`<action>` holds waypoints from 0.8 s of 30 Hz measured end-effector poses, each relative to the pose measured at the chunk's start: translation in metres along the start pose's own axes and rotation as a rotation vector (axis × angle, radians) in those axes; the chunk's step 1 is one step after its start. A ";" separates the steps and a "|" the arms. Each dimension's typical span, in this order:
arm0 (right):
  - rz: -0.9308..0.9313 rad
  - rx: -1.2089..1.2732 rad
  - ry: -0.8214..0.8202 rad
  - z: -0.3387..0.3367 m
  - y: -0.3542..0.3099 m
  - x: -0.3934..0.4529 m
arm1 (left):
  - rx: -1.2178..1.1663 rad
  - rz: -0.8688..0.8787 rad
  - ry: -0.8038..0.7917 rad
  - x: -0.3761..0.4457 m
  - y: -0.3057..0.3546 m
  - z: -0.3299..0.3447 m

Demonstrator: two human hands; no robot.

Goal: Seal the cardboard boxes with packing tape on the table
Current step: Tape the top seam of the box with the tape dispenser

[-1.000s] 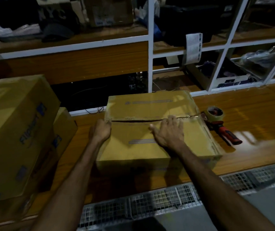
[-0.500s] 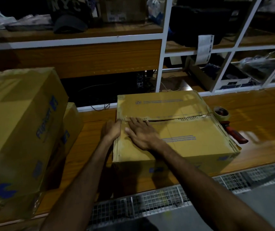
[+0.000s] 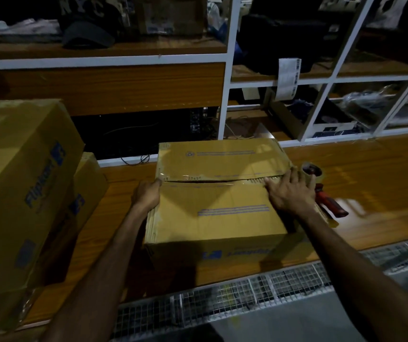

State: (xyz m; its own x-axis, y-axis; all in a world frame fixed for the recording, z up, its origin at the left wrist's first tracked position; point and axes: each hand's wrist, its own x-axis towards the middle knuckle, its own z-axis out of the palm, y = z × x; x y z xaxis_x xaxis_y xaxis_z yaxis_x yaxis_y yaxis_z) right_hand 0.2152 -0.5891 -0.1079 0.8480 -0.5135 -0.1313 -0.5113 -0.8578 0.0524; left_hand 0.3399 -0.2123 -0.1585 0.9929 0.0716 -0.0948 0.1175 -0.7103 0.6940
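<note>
While pressed flat on top of the cardboard box (image 3: 217,213), right hand (image 3: 290,193) spread wide, fingers (image 3: 288,176) splayed over the right end of the centre seam, gripping nothing. Left hand (image 3: 148,196) curled against the box's left edge at the other end of the seam, thumb tip touching the top corner; cannot tell how tight that grip is, as the fingers are hidden behind the side wall. Box sitting on the wooden tabletop (image 3: 371,174), near its front edge, flaps closed with a dark gap visible along the seam and a shiny strip of packing tape (image 3: 213,178) running across it. Just beside the box's right side, a tape dispenser (image 3: 321,191) lying on the tabletop, roll toward the back, red handle toward the front, partly hidden by the right hand. To the left, two larger stacked boxes (image 3: 22,183) with blue printing, well apart from the hands. Behind, shelves (image 3: 124,53) with a dark cap (image 3: 87,33).
</note>
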 end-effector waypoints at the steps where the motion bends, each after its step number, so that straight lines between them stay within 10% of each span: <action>1: 0.052 0.027 -0.021 -0.001 -0.013 -0.005 | -0.004 -0.012 -0.011 0.000 0.000 0.001; 14: -0.611 0.319 -0.121 0.010 -0.221 -0.083 | -0.306 -0.031 -0.127 -0.001 0.001 -0.006; 18: -0.877 0.260 -0.118 0.007 -0.201 -0.069 | -0.349 -0.027 -0.138 -0.008 0.005 -0.009; 24: -0.715 0.140 -0.065 0.007 -0.075 -0.006 | -0.270 -0.037 -0.122 -0.007 0.000 -0.006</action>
State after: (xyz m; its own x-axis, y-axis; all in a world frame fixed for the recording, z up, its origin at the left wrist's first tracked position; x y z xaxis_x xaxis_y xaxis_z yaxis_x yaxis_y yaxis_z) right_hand 0.2473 -0.5217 -0.1177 0.9735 0.1768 -0.1447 0.1472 -0.9698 -0.1946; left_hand 0.3331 -0.2088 -0.1531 0.9803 -0.0021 -0.1976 0.1706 -0.4955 0.8517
